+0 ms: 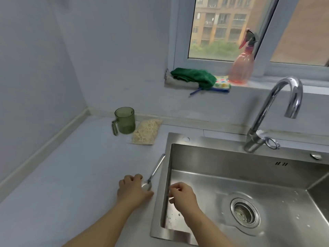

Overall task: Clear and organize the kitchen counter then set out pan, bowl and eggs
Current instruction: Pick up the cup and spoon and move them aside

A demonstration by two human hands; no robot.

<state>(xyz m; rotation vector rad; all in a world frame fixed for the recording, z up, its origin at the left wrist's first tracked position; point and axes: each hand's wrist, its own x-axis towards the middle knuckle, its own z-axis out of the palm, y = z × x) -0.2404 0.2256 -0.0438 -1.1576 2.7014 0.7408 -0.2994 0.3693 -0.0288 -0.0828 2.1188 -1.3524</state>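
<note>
Left hand point(132, 190): curling thumb and fingers round the bowl of the spoon point(155, 172).
Right hand point(183, 195): hanging loosely curled over the sink point(213, 157), holding nothing.
Counter point(80, 166): carrying the spoon at its right edge, beside the sink.
Spoon: lying lengthways, bowl nearest, handle pointing back-right.
Lift: I'd be raising it level, clearing the rim.

Left of the sink point(213, 157), the left hand point(132, 188) is bare, and so is the right hand point(183, 195) at the sink's left rim. Both forearms point(99, 223) are bare as well, uncovered right down to the bottom edge of view. Nails and finer marks are too blurred to tell.
</note>
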